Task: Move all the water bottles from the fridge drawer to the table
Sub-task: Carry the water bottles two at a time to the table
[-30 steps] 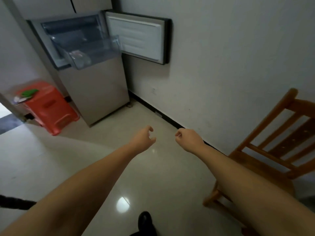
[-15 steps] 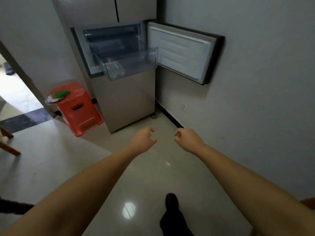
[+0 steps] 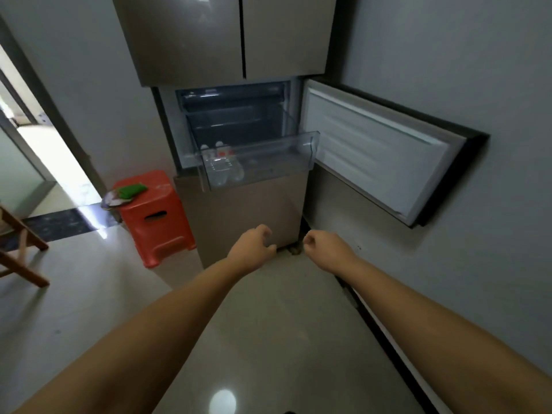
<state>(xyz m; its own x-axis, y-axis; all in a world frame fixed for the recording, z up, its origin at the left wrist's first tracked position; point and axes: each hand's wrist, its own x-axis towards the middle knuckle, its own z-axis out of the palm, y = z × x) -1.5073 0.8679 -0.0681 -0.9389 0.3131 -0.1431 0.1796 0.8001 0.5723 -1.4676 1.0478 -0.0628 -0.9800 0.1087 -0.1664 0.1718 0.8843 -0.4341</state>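
Note:
A clear plastic fridge drawer (image 3: 280,162) is pulled out of the grey fridge (image 3: 227,40) straight ahead. Two water bottles (image 3: 222,167) with red labels and white caps lie in the drawer's left end. The fridge's compartment door (image 3: 376,153) hangs open to the right against the wall. My left hand (image 3: 251,249) is held out below the drawer, fingers loosely curled, holding nothing. My right hand (image 3: 322,249) is beside it, curled into a loose fist, also empty. Both hands are well short of the drawer. No table is in view.
An orange plastic stool (image 3: 155,216) with a green item and a plate on it stands left of the fridge. A wooden chair leg (image 3: 21,252) shows at the far left near a bright doorway (image 3: 44,162). A wall runs along the right.
The view has swung and closed in on the fridge; it now fills the upper centre. The wooden chair at the right is out of view. Both hands keep their pose.

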